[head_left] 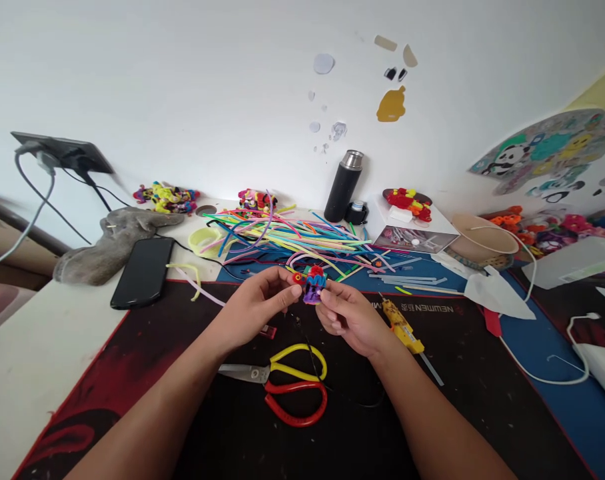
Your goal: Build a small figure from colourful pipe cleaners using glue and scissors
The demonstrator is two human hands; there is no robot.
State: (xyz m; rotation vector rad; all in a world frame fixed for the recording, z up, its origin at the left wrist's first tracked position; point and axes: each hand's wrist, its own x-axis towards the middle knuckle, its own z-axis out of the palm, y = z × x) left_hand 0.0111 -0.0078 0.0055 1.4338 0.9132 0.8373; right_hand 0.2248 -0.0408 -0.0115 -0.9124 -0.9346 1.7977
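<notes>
A small figure of coiled pipe cleaners (pixel 313 287), red on top, blue in the middle and purple below, is held up between both hands over the dark mat. My left hand (pixel 263 301) pinches its left side, where a small red piece with a yellow ring sits by the thumb. On the right, the thumb and fingers of my right hand (pixel 351 317) close on its lower edge. Below the hands lie scissors (pixel 296 365) with one yellow and one red handle. A yellow glue gun (pixel 402 327) with a glue stick in its back rests right of my right hand.
Loose pipe cleaners (pixel 292 233) are heaped behind the hands. A black thermos (pixel 344 187) stands against the wall, beside a white box (pixel 417 230). Left are a phone (pixel 142 272) and a grey plush toy (pixel 117 240). A white cable (pixel 537 380) curves along the right.
</notes>
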